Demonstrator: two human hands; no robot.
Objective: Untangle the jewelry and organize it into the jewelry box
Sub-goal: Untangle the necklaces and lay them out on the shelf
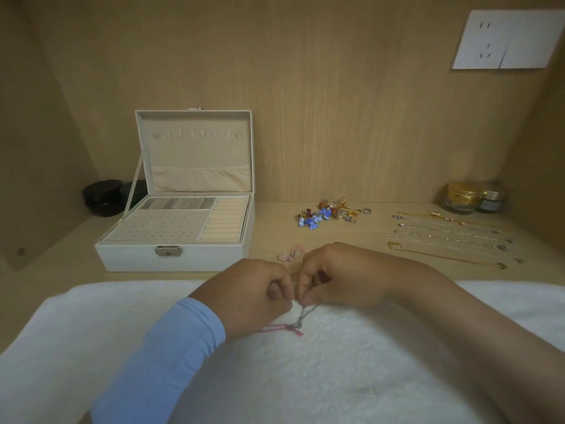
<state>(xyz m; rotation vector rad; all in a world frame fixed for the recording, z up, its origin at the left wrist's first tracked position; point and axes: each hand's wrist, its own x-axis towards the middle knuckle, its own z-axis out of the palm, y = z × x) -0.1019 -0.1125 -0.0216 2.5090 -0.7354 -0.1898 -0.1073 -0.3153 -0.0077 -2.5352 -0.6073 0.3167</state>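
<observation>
Towel (pixel 336 377) lower frame | left hand (pixel 260 296), right hand (pixel 336 276) together, pinching grey cord (pixel 302 313) knotted with pink cord (pixel 272 328) | best to tease loops slack, never tug.

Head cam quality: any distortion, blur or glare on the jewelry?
Head view: wide-angle bowing skews the socket plate; light dim, warm, no strong glare; necklaces and earring pile are soft; left hand and right hand, pinching the cord, read clearer.
</observation>
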